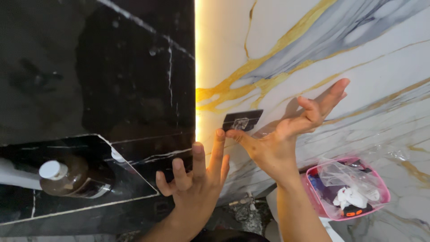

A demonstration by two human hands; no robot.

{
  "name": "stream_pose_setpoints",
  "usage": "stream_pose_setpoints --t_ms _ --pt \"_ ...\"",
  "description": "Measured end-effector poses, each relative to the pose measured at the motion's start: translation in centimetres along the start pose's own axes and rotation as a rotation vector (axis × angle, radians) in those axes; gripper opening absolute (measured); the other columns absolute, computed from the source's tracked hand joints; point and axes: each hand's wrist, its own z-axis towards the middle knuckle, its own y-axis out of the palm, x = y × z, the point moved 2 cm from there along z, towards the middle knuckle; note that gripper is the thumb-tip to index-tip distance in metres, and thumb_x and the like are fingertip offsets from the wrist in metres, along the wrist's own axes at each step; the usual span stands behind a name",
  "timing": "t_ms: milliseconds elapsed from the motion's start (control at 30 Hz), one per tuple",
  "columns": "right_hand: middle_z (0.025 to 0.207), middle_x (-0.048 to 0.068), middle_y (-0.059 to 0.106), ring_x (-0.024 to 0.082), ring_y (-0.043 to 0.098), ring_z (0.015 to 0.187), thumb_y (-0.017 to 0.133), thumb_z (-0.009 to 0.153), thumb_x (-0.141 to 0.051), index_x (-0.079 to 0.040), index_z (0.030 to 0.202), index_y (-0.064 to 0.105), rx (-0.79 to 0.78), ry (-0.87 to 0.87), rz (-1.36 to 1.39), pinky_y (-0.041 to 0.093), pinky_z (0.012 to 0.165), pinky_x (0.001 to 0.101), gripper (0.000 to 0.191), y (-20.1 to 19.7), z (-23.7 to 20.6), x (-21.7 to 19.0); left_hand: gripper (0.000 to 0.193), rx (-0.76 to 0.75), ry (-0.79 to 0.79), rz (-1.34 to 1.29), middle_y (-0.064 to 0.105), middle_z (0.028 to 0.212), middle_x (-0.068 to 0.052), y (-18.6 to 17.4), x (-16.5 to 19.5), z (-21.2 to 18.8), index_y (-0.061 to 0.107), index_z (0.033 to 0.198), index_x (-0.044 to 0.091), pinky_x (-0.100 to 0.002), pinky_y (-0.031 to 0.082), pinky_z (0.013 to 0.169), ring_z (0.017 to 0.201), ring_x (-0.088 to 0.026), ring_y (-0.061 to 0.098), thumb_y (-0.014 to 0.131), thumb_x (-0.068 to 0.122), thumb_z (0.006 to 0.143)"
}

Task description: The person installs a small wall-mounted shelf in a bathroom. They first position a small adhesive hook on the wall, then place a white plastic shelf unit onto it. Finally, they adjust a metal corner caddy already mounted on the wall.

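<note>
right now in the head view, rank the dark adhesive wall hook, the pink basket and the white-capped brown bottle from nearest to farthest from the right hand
1. dark adhesive wall hook, on the marble wall, touching the right hand at its thumb.
2. pink basket, lower right.
3. white-capped brown bottle, far left on the black shelf.

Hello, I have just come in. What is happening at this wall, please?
A person presses a small dark adhesive hook plate against the white marbled wall. The right hand holds its lower edge with the thumb, fingers spread open. The left hand touches just below it with the index fingertip. A brown bottle with a white cap stands on the black shelf at the left, and a pink basket of small items sits at the right.
</note>
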Motion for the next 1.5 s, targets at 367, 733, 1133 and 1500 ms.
stream_pose_setpoints --t_ms 367,733,1133,1500 --pt "0.169 0.019 -0.025 0.033 -0.025 0.154 0.093 0.083 -0.051 -0.023 0.144 0.021 -0.003 0.009 0.051 -0.012 0.13 0.0543 0.099 -0.1 0.1 -0.1 0.069 -0.052 -0.02 -0.089 0.011 0.168 -0.026 -0.8 -0.2 0.4 0.063 0.158 0.031 -0.068 0.001 0.124 0.157 -0.05 -0.005 0.065 0.062 0.097" --pt "0.175 0.008 -0.016 0.021 -0.012 0.159 0.089 0.097 -0.017 -0.024 0.141 0.022 0.07 0.044 0.362 0.003 0.134 0.0413 0.08 0.2 -1.3 0.6 0.059 0.002 -0.007 0.0 0.011 0.175 -0.019 0.1 1.0 -0.1 0.053 0.16 0.045 -0.066 0.01 0.123 0.158 -0.044 0.005 0.064 0.062 0.104" --pt "0.175 0.01 0.004 0.02 0.003 0.16 0.083 0.102 -0.017 -0.017 0.134 0.028 0.464 0.232 0.419 0.007 0.134 0.0389 0.064 4.3 -3.7 -0.4 0.06 0.061 -0.145 0.065 -0.004 0.178 -0.02 1.2 3.0 1.0 0.041 0.162 0.039 -0.071 0.003 0.124 0.162 -0.051 -0.005 0.043 0.068 0.109" --pt "0.171 0.01 0.003 0.022 0.011 0.155 0.095 0.091 -0.026 -0.02 0.136 0.024 0.407 0.228 0.414 0.018 0.134 0.0408 0.084 2.6 -1.8 -0.3 0.06 0.012 -0.13 0.188 -0.005 0.18 -0.019 0.8 2.2 0.9 0.036 0.166 0.047 -0.071 0.003 0.122 0.159 -0.053 -0.005 0.038 0.072 0.112"
